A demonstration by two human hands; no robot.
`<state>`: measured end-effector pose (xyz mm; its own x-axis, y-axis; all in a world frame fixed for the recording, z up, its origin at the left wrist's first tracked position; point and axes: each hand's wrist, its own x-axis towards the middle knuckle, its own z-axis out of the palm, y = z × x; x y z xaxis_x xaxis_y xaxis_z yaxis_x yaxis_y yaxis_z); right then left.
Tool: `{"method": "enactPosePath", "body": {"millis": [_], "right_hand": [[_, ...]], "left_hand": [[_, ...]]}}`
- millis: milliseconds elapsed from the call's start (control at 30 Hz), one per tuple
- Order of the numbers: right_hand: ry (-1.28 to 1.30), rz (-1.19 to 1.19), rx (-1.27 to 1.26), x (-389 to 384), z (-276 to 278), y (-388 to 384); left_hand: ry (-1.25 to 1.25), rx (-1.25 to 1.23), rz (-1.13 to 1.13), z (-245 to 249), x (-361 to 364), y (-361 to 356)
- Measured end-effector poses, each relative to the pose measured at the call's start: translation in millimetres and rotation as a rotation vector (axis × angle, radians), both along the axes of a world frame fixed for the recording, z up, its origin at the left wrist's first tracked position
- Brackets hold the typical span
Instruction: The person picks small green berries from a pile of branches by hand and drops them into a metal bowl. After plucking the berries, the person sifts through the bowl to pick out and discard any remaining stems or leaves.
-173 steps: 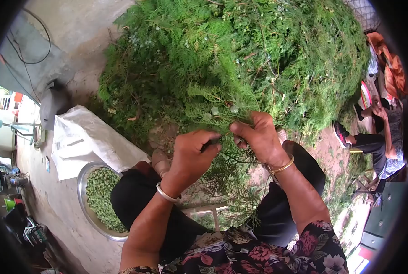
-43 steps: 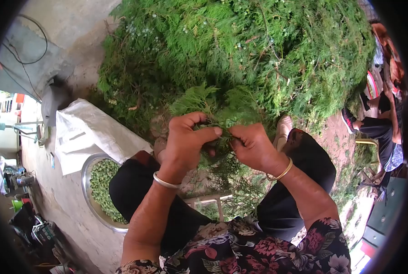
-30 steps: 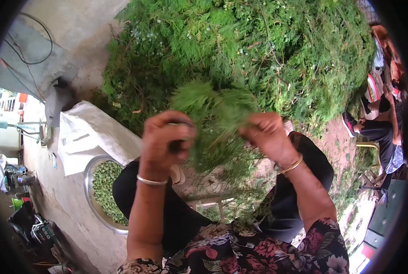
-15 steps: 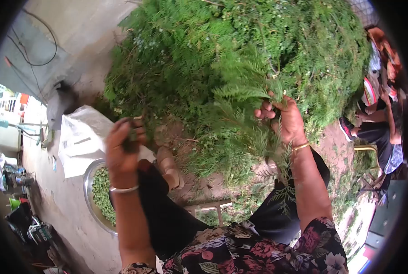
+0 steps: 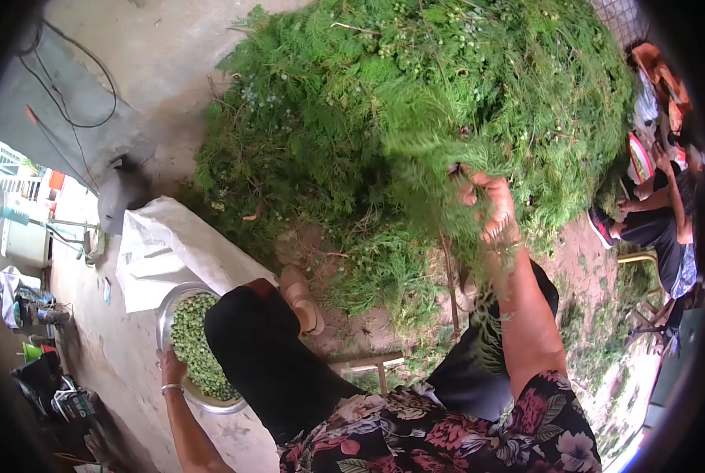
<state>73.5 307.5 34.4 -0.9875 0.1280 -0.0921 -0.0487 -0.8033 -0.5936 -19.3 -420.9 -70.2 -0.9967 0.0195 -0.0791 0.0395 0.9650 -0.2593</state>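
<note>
My right hand (image 5: 490, 206) is closed around a leafy cypress branch (image 5: 431, 158), in front of the big heap. Its feathery green sprays fan out to the left of my fingers, blurred, and more sprays hang down along my forearm. Lower left, my left hand (image 5: 172, 368) is at the near-left rim of a round metal basin (image 5: 163, 322). Small green cones (image 5: 199, 347) fill the basin, which stands beside my knee. The fingers of my left hand are small and partly hidden, so I cannot tell whether they hold anything.
A large heap of cut cypress branches (image 5: 329, 102) rises in front of me. White sacking (image 5: 163, 244) lies behind the basin. A wooden stool frame (image 5: 368, 364) shows between my legs. At the right edge sits another person (image 5: 656, 221). Cables and tools (image 5: 65, 402) lie at left.
My left hand has dropped from in front of my knee to the basin's rim. My right hand still holds greenery, whose sprays have shifted and blurred. The view has moved slightly.
</note>
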Motion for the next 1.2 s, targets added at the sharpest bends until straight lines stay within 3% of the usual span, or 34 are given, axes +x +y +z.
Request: {"method": "enactPosePath", "body": {"millis": [133,200,233,267,300,367,400,433,500,533,567,633,667,700,733,767,800,833,900,933,967,1033,1100,1167,1200], "right_hand": [[0.063,0.009,-0.159,8,-13,-3],[0.051,-0.043,-0.115,5,-32,2],[0.041,-0.099,-0.069,0,-21,-7],[-0.247,-0.313,0.618,13,-1,-16],[-0.244,-0.308,0.622,20,-5,-22],[0.134,-0.241,-0.021,25,-22,-29],[0.289,-0.122,0.324,17,-87,8],[0.291,-0.113,0.325,19,-75,1],[-0.030,-0.251,0.122,31,-27,-32],[0.142,-0.273,0.071,29,-10,-52],[0.144,-0.271,0.075,28,-20,-46],[0.112,-0.031,-0.006,28,-50,-28],[-0.091,-0.255,0.174,26,-25,-48],[-0.091,-0.261,0.176,23,-27,-50],[-0.155,-0.200,0.094,21,-31,-50],[-0.219,-0.140,0.009,20,-38,-48],[0.087,-0.176,0.269,21,-59,-49],[0.087,-0.184,0.269,17,-47,-48],[-0.203,-0.029,0.252,2,-5,-46],[-0.339,-0.170,0.343,-6,13,-57],[-0.340,-0.172,0.339,-6,10,-56],[-0.529,-0.419,0.353,-6,-6,-53],[-0.515,-0.301,0.211,-5,-19,-40],[-0.795,-0.124,0.775,-9,7,-36],[-0.724,-0.350,1.237,-6,12,-46]], "left_hand": [[-0.018,-0.052,0.082,4,-4,5],[0.150,0.303,0.123,7,-14,16],[0.265,0.357,0.055,10,-20,30],[0.381,0.409,-0.014,10,-31,46],[0.258,0.843,0.233,43,-37,96],[0.232,1.153,0.152,110,-32,207],[0.191,1.340,0.056,130,-27,252],[0.010,1.416,0.036,147,-25,287],[-0.157,1.427,-0.330,136,-25,341],[-0.474,1.540,-0.147,150,-19,374],[-0.592,1.728,-0.116,141,-12,404],[-0.880,1.817,0.016,124,-7,452],[-0.935,1.913,0.099,119,-2,475],[-0.993,2.003,0.184,116,2,493],[-1.001,2.002,0.179,112,2,504],[-1.070,2.088,0.311,108,1,514],[-1.137,2.165,0.448,103,0,520],[-1.145,2.160,0.444,93,-4,520],[-1.103,2.362,0.493,76,-13,515],[-1.092,2.405,0.425,114,-6,512],[-1.094,2.401,0.426,109,-9,508],[-1.113,2.513,0.322,97,-10,500],[-1.066,2.481,0.281,97,-6,497],[-0.954,2.455,0.159,93,-4,493],[-1.012,2.459,0.113,112,-2,498]]}}
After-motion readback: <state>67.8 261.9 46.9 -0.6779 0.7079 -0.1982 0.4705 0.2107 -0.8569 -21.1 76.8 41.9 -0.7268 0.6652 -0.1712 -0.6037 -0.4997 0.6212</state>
